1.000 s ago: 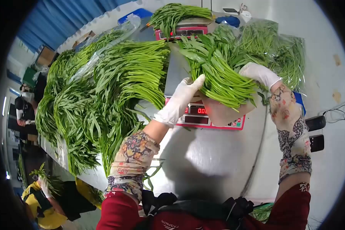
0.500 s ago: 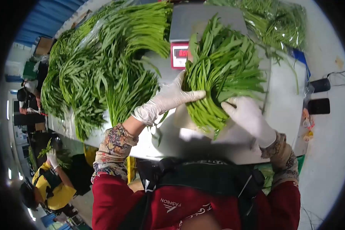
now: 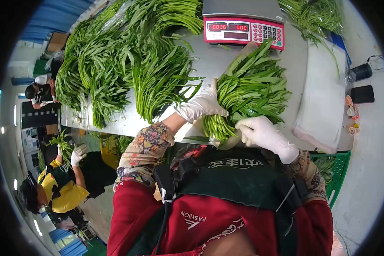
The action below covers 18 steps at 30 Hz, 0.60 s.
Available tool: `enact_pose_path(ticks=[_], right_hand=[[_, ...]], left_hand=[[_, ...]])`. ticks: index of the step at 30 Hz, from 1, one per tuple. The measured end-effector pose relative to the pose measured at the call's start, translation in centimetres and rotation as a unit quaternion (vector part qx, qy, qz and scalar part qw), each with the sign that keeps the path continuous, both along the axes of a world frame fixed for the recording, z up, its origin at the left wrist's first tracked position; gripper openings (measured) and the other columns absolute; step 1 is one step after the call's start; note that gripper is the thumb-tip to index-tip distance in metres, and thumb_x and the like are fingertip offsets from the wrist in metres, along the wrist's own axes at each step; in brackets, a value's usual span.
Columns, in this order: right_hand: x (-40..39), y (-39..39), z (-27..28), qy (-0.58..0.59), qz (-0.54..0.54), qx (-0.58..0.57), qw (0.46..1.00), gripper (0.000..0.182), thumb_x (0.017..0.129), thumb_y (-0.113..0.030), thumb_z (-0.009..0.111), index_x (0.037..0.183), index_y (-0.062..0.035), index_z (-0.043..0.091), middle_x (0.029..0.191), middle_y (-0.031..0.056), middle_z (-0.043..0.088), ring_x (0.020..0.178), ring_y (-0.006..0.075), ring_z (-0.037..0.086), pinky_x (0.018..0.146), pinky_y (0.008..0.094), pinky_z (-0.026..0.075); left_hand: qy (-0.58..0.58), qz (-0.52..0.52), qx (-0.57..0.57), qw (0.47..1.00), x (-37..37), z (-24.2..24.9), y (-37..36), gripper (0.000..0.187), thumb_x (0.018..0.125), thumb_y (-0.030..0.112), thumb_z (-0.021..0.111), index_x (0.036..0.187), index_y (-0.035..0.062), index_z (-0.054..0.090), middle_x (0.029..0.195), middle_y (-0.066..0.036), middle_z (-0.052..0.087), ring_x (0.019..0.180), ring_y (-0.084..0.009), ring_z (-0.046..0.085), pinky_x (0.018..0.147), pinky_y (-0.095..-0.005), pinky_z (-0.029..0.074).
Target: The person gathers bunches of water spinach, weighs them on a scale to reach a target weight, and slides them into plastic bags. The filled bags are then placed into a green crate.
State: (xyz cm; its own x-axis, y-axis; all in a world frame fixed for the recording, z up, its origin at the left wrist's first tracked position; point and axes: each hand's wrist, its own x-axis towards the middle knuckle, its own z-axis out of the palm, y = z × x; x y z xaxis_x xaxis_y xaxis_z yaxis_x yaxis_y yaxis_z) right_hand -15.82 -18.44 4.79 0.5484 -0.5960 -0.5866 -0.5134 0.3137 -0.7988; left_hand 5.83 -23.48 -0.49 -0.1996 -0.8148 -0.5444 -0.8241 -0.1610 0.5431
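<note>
Bunch of long, bright green leafy stems point(image 3: 254, 87) sits in the white-gloved left hand point(image 3: 207, 104), at the near side of the shiny grey metal table point(image 3: 211, 64).

The left hand is wrapped round the stems near their cut ends, while the white-gloved right hand point(image 3: 264, 134) is curled beside those ends; I cannot tell if it pinches any. The leaves fan out away from the person, and some tips come near the flat red and silver scale point(image 3: 243, 32). The bunch looks light and soft, with floppy leaves that may tear or squash. The stems seem stiffer but might snap if bent hard, and could slide if wet. Holding all round the stems, snug but gentle, seems best.
</note>
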Motion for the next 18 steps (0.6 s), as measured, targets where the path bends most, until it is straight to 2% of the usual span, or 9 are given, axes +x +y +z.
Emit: enact_pose_path(ticks=[3, 4, 7, 8, 11, 12, 15, 16, 18], right_hand=[[1.7, -0.8, -3.5, 0.038, 0.065, -0.204, 0.976, 0.030, 0.089, -0.010, 0.044, 0.114, -0.0001, 0.058, 0.066, 0.0107, 0.063, 0.054, 0.0182, 0.061, 0.054, 0.0306, 0.050], [2.5, -1.1, -4.2, 0.053, 0.028, -0.131, 0.989, 0.029, 0.085, -0.017, 0.047, 0.106, -0.0050, 0.063, 0.073, 0.0191, 0.064, 0.065, 0.0298, 0.065, 0.065, 0.0398, 0.052], [3.5, -1.5, -6.8, 0.074, 0.066, -0.213, 0.972, 0.031, 0.084, -0.016, 0.046, 0.109, -0.0067, 0.062, 0.076, 0.0190, 0.065, 0.071, 0.0320, 0.065, 0.068, 0.0415, 0.051], [3.4, -2.0, -6.1, 0.109, 0.111, -0.144, 0.977, 0.033, 0.082, -0.014, 0.046, 0.110, -0.0113, 0.063, 0.085, 0.0171, 0.067, 0.081, 0.0321, 0.065, 0.073, 0.0412, 0.051], [2.0, -2.4, -6.6, 0.159, 0.232, -0.271, 0.921, 0.033, 0.081, -0.014, 0.048, 0.109, -0.0157, 0.065, 0.092, 0.0136, 0.067, 0.088, 0.0314, 0.065, 0.077, 0.0402, 0.051], [2.0, -2.7, -6.9, 0.217, 0.266, -0.282, 0.896, 0.032, 0.081, -0.016, 0.051, 0.108, -0.0198, 0.067, 0.096, 0.0110, 0.067, 0.092, 0.0305, 0.064, 0.079, 0.0400, 0.051], [1.4, -3.4, -5.9, 0.276, 0.313, -0.324, 0.849, 0.027, 0.082, -0.017, 0.051, 0.104, -0.0179, 0.068, 0.093, 0.0115, 0.067, 0.090, 0.0303, 0.065, 0.077, 0.0397, 0.051], [1.2, -3.5, -6.3, 0.289, 0.308, -0.343, 0.839, 0.024, 0.084, -0.017, 0.051, 0.100, -0.0156, 0.069, 0.093, 0.0117, 0.067, 0.088, 0.0305, 0.065, 0.076, 0.0393, 0.051], [0.8, -3.7, -7.0, 0.317, 0.328, -0.368, 0.811, 0.023, 0.084, -0.016, 0.050, 0.097, -0.0144, 0.069, 0.092, 0.0124, 0.067, 0.087, 0.0303, 0.066, 0.075, 0.0394, 0.051]], left_hand=[[0.017, -0.001, 0.035, 0.999, -0.1, 0.5, -0.5, 0.130, 0.052, 0.027, 0.089, 0.140, -0.0122, 0.001, 0.137, -0.028, 0.034, 0.127, -0.0313, 0.039, 0.105, -0.0282, 0.034], [0.018, 0.003, 0.048, 0.999, -0.2, 0.5, -0.5, 0.131, 0.052, 0.027, 0.089, 0.141, -0.0121, 0.000, 0.137, -0.028, 0.034, 0.127, -0.0312, 0.039, 0.105, -0.0281, 0.033], [0.008, -0.004, 0.045, 0.999, 0.1, -0.4, -0.7, 0.135, 0.051, 0.029, 0.089, 0.141, -0.0110, -0.002, 0.137, -0.028, 0.035, 0.126, -0.0320, 0.040, 0.104, -0.0284, 0.034], [-0.001, -0.013, 0.033, 0.999, 0.2, -0.8, -0.8, 0.135, 0.051, 0.028, 0.089, 0.141, -0.0109, -0.002, 0.136, -0.028, 0.036, 0.126, -0.0323, 0.040, 0.104, -0.0288, 0.035], [-0.036, -0.019, 0.039, 0.998, -0.2, -0.5, -0.8, 0.134, 0.051, 0.029, 0.089, 0.141, -0.0107, -0.002, 0.136, -0.030, 0.035, 0.126, -0.0334, 0.040, 0.104, -0.0301, 0.036], [-0.049, -0.018, 0.049, 0.997, -0.4, -0.2, -0.8, 0.134, 0.050, 0.029, 0.089, 0.141, -0.0107, -0.001, 0.136, -0.030, 0.035, 0.126, -0.0338, 0.040, 0.104, -0.0306, 0.036], [-0.107, -0.028, 0.048, 0.993, -1.1, 0.2, -0.9, 0.134, 0.050, 0.031, 0.088, 0.142, -0.0105, -0.001, 0.136, -0.032, 0.034, 0.126, -0.0360, 0.040, 0.104, -0.0322, 0.036], [-0.133, -0.045, -0.021, 0.990, -1.1, -0.4, -0.5, 0.130, 0.049, 0.039, 0.085, 0.140, -0.0146, 0.008, 0.122, -0.032, 0.049, 0.116, -0.0371, 0.050, 0.096, -0.0333, 0.043], [-0.144, -0.053, -0.032, 0.988, -1.0, -1.3, -0.5, 0.130, 0.049, 0.038, 0.085, 0.140, -0.0146, 0.008, 0.122, -0.031, 0.050, 0.115, -0.0375, 0.050, 0.096, -0.0336, 0.043]])
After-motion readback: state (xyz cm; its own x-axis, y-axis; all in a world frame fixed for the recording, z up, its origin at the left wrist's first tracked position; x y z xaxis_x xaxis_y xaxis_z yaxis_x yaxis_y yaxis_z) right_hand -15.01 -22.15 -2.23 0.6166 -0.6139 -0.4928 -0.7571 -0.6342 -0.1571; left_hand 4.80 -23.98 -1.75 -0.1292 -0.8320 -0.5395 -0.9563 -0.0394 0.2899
